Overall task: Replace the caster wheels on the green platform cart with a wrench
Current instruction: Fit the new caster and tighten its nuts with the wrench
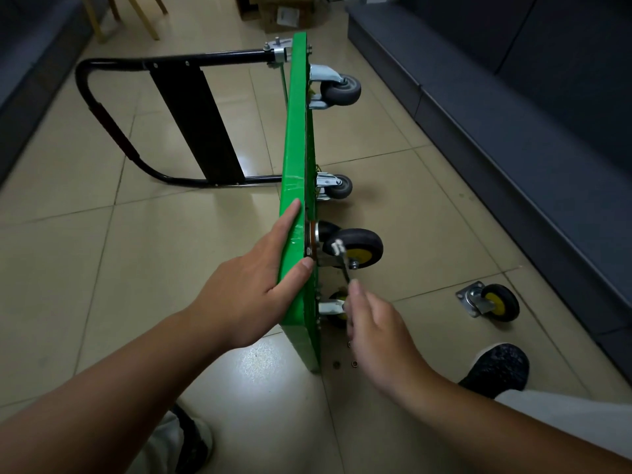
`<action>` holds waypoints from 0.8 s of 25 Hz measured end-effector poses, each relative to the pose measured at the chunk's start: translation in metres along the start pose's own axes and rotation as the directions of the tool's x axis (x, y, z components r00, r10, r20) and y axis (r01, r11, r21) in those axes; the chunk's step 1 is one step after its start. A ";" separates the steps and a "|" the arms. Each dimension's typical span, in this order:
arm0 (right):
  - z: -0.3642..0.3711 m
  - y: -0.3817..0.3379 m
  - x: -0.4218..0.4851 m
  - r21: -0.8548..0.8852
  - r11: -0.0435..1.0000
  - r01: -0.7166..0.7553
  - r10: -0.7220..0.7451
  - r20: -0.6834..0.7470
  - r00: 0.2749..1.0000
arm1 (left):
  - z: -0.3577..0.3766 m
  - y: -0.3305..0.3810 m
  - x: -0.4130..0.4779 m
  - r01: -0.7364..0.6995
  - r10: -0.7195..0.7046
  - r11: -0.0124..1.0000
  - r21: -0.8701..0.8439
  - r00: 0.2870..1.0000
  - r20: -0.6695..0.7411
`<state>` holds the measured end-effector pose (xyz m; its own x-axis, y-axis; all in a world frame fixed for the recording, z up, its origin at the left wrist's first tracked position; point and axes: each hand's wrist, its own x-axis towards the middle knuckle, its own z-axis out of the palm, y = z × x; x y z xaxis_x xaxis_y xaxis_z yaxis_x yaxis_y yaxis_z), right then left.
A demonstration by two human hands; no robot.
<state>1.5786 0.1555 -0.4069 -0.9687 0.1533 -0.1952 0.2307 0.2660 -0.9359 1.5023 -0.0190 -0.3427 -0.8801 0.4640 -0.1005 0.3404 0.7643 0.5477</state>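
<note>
The green platform cart stands on its long edge on the tiled floor, its underside facing right. My left hand clasps the near part of its upper edge, thumb on the underside. My right hand holds a wrench whose head sits at the mount of a black caster with a yellow hub. Another yellow-hub caster lies partly hidden behind my right hand. Two grey casters are fixed farther along. A loose yellow-hub caster lies on the floor to the right.
The cart's black handle lies folded out to the left. Small nuts or washers sit on the floor by the cart's near corner. A dark sofa runs along the right. My shoes are near the cart. Cardboard boxes and wooden chair legs stand at the back.
</note>
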 end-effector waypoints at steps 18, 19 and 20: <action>0.017 0.057 0.067 -0.281 0.884 0.372 -0.326 0.200 0.924 | 0.004 -0.002 -0.001 -0.018 0.016 0.999 -0.036 0.999 -0.044; 0.016 0.055 0.066 -0.226 0.911 0.344 -0.289 0.243 0.926 | 0.004 -0.002 -0.001 -0.015 0.013 0.999 -0.038 0.999 -0.044; 0.016 0.053 0.065 -0.168 0.934 0.315 -0.261 0.280 0.924 | 0.004 -0.002 -0.001 -0.011 0.009 0.999 -0.041 0.999 -0.045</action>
<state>1.5268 0.1646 -0.4736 -0.9807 -0.1948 -0.0182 -0.0744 0.4570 -0.8863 1.5038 -0.0189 -0.3470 -0.8911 0.4501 -0.0578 0.3360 0.7401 0.5826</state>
